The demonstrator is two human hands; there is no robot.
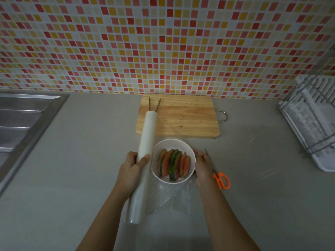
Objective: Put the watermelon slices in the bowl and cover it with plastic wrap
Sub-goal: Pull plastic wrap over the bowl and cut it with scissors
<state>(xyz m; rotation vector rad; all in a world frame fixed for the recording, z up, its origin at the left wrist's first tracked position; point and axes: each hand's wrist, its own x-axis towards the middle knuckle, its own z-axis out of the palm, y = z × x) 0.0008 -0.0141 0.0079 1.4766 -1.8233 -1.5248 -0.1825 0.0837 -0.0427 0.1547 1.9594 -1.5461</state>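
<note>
Slices are in! The red-and-green watermelon slices [173, 164] sit fanned in the round white bowl [172, 141], right between the hands. The left hand [133, 167] grips the long white roll of plastic wrap [147, 142], and clear film [168, 196] trails out beside its wrist. The right hand [203, 166] touches the bowl's rim. Is it pinching film or steadying? Cannot tell. Covering looks unfinished.

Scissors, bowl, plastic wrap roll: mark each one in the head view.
scissors [219, 175], head view, on the orange handles.
bowl [173, 142], head view, on the far inner wall, clear of the slices.
plastic wrap roll [148, 134], head view, on the middle of the white tube.
</note>
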